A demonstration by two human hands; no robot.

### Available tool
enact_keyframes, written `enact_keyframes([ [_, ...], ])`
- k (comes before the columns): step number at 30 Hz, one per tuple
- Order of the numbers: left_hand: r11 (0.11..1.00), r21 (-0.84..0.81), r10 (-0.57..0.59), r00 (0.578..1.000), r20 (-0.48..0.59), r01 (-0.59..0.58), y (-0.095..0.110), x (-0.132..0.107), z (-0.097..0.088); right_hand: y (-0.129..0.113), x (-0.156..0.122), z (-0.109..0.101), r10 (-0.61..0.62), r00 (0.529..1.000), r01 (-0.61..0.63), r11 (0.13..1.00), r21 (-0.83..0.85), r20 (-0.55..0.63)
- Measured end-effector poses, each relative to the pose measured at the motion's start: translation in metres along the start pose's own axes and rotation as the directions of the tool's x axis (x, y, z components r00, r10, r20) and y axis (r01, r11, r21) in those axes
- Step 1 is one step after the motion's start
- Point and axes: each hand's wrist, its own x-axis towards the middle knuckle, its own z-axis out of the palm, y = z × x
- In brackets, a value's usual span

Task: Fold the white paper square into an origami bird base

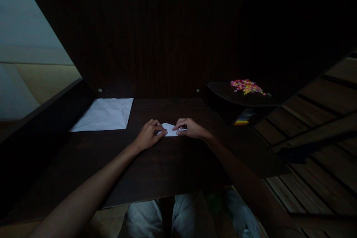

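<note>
A small piece of folded white paper (170, 129) lies on the dark wooden desk (156, 171), its top edge rising to a point. My left hand (150, 134) grips its left end, with the thumb on the lower edge and the fingers curled over the side. At the right end, my right hand (192, 128) has its thumb and fingers on the paper, partly covering it. Farther left, apart from both hands, rests a larger creased white sheet (107, 114).
A curved shelf (223, 91) at the right bears a pile of small pink, red and yellow pieces (247, 86). Below it sits a yellow item (241, 122). A tall dark panel (156, 37) closes off the back, and a low side board (41, 108) borders the left.
</note>
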Motion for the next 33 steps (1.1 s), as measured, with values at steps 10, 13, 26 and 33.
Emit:
enact_keyframes([
  [10,0.999,-0.038,-0.037,0.999,0.008,0.037,0.002,0.000,-0.006,-0.004,-0.002,0.007,-0.052,0.984,-0.001,0.954,-0.301,-0.167],
  [13,0.998,-0.068,-0.013,0.999,0.030,0.015,0.004,0.000,-0.010,-0.002,0.000,0.011,-0.056,0.978,-0.009,0.952,-0.307,-0.203],
  [26,0.995,-0.100,0.012,1.000,0.025,-0.009,0.004,-0.001,-0.010,0.001,0.007,0.003,-0.077,0.987,0.046,0.975,-0.217,-0.138],
  [33,0.987,-0.162,-0.001,1.000,0.030,0.006,0.002,-0.001,-0.009,0.000,0.007,0.001,-0.081,0.986,0.035,0.957,-0.287,-0.147],
])
